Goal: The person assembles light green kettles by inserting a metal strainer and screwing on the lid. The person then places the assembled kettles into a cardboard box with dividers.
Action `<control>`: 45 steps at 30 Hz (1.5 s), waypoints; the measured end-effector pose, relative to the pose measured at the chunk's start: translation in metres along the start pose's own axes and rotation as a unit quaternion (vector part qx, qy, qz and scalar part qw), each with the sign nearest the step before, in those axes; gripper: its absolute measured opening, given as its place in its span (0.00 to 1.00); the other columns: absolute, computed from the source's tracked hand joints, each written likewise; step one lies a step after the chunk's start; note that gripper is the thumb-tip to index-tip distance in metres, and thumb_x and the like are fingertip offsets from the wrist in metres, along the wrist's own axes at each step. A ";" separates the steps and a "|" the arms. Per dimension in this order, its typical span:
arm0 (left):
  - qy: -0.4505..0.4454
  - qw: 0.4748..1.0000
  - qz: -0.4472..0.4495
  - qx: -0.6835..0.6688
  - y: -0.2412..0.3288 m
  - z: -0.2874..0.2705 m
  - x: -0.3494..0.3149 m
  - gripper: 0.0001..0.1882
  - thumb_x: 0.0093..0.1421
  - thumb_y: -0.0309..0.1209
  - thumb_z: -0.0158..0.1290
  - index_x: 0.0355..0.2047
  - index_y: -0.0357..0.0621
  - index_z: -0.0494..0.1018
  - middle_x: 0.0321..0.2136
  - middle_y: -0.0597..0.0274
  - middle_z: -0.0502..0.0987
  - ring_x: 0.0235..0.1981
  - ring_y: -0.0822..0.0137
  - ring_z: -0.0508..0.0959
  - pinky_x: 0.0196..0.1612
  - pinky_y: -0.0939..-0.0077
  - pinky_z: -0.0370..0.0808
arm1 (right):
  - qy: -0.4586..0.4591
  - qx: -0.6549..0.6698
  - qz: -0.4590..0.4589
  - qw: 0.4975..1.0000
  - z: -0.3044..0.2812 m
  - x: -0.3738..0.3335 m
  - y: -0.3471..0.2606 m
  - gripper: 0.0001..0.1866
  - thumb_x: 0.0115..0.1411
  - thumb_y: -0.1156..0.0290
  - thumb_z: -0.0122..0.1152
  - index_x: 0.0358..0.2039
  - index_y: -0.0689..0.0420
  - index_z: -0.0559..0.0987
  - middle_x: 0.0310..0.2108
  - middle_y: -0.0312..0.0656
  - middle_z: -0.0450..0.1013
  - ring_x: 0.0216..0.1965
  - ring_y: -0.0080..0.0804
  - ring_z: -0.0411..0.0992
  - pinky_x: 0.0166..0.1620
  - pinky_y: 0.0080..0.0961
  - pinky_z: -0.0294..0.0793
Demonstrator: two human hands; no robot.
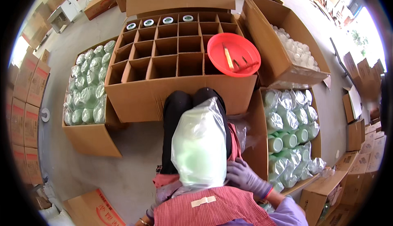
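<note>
A pale green, rounded container in a clear plastic bag (199,148) rests on my lap against my striped red apron. My right hand (246,177), in a grey-purple knit glove, grips its lower right side with curved fingers. My left hand (166,191), gloved too, is by the bag's lower left; its fingers are mostly hidden by the bag and apron. Just beyond my knees stands a large divided carton (180,93) with cardboard cells. Several white-lidded jars (168,20) sit in its far row. A red round tray (217,64) on its right corner holds a wooden-handled tool (228,56) and small dark pieces.
At the left stands a carton of bagged green containers (88,87); a similar carton (262,144) is near my right. Farther right, a tall open carton (305,75) holds translucent white cups (299,52). Stacked cartons (26,103) line the left side. Flat cardboard (94,207) lies lower left.
</note>
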State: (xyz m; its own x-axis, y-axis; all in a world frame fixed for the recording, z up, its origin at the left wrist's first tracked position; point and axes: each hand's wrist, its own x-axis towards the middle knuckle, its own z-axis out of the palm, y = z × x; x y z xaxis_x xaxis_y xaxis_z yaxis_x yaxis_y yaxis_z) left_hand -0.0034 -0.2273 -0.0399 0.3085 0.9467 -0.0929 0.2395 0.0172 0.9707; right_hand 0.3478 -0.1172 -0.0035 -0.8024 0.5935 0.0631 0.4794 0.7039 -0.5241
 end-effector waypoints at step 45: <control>-0.185 0.890 -0.284 -0.305 0.066 0.056 0.236 0.24 0.72 0.39 0.44 0.53 0.27 0.71 0.37 0.41 0.82 0.36 0.48 0.85 0.44 0.60 0.83 | 0.513 0.032 0.690 0.510 0.006 -0.465 0.311 0.29 0.50 0.57 0.71 0.49 0.62 0.80 0.44 0.43 0.78 0.44 0.40 0.74 0.50 0.32 0.72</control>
State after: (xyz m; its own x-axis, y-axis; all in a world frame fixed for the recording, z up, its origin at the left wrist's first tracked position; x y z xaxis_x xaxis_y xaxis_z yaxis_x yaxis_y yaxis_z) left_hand 0.1369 -0.0206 -0.0103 0.6057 0.5617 -0.5636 -0.0564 0.7368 0.6737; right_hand 0.8674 -0.1766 -0.2009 0.9068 0.4214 -0.0096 0.2970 -0.6550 -0.6948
